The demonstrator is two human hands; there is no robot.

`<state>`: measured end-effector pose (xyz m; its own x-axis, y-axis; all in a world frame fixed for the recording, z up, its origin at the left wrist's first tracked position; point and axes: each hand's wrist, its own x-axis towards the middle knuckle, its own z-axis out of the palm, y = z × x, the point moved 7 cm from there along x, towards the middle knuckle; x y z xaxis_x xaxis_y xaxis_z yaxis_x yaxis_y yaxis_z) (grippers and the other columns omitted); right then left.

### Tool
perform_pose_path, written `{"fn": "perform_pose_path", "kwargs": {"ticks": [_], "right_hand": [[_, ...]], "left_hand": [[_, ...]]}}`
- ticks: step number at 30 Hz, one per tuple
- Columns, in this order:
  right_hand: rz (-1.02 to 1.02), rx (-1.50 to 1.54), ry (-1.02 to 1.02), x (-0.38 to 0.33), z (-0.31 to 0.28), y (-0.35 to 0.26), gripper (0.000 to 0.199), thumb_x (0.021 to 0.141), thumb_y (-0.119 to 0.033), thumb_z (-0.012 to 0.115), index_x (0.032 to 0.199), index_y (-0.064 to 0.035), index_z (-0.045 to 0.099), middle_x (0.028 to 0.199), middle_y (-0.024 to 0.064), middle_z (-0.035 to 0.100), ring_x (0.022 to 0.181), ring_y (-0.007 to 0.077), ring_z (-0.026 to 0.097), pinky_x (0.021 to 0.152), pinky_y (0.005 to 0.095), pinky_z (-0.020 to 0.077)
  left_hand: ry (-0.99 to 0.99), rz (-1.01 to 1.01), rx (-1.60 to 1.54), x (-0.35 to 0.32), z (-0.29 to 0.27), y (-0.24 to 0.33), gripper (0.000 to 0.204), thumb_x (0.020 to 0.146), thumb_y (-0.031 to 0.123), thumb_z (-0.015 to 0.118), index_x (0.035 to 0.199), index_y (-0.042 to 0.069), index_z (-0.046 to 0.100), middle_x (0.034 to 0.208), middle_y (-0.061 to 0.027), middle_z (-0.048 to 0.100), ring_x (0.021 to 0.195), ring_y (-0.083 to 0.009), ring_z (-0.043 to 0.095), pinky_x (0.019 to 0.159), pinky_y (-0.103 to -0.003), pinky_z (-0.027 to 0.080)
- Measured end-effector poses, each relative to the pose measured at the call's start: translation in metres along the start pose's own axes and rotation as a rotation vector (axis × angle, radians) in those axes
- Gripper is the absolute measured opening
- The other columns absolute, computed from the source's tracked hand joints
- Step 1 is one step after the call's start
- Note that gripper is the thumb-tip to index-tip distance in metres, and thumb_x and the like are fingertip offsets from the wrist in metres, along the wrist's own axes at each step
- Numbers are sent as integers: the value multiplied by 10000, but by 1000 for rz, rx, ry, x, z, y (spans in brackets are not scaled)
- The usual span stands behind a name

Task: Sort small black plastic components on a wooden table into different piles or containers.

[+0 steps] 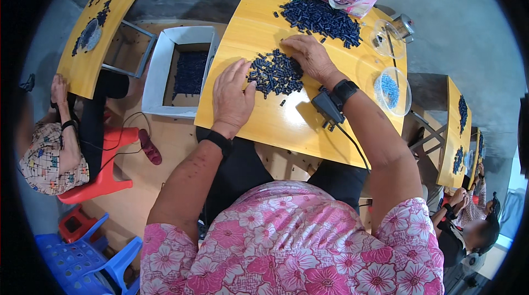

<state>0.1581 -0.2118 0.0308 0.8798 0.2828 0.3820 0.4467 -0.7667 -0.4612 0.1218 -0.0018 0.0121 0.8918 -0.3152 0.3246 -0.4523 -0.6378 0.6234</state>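
On the yellow bench (264, 124), head view: small dark cylindrical pieces (274, 75) in a loose near pile.
Left hand (232, 95): fingers extended, unclosed, at its left edge.
Right hand (313, 59): fingers bent at the right edge; any grip hidden, cannot tell.
Pieces: probably light, stiff, prone to rolling; best pinched across the sides.

From head height, the fisheye looks down across the table (250, 30).
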Motion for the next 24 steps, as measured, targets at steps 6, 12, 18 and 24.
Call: {"fn": "perform_pose_path", "kwargs": {"ticks": [6,12,18,24], "right_hand": [[196,201,-7,-14,-9,11,262,784,-17,653,1034,-71,711,1009,137,700,979,321,642,881,413,508],[191,-282,-9,3,-39,11,341,845,6,592,1157,-105,674,1163,88,661,1087,314,595,961,395,484],[153,-352,-104,5,-36,13,291,881,-48,590,1147,-115,689,1172,79,661,1064,314,587,926,395,492],[366,56,27,-21,-41,57,206,914,-30,606,1071,-75,732,1072,65,703,971,212,641,895,296,493]], "left_hand": [[8,11,-23,-1,0,1,485,832,124,658,1304,65,569,1348,-148,558,1281,-316,480,1108,-422,331],[-6,6,-15,-1,0,-2,488,830,123,658,1306,66,566,1353,-155,553,1287,-320,475,1110,-426,329],[-4,12,-6,-2,1,-1,487,831,126,660,1305,63,566,1345,-156,557,1283,-318,480,1103,-424,336],[1,21,7,0,2,0,479,838,135,658,1302,60,568,1339,-151,564,1277,-318,486,1097,-423,343]]}}
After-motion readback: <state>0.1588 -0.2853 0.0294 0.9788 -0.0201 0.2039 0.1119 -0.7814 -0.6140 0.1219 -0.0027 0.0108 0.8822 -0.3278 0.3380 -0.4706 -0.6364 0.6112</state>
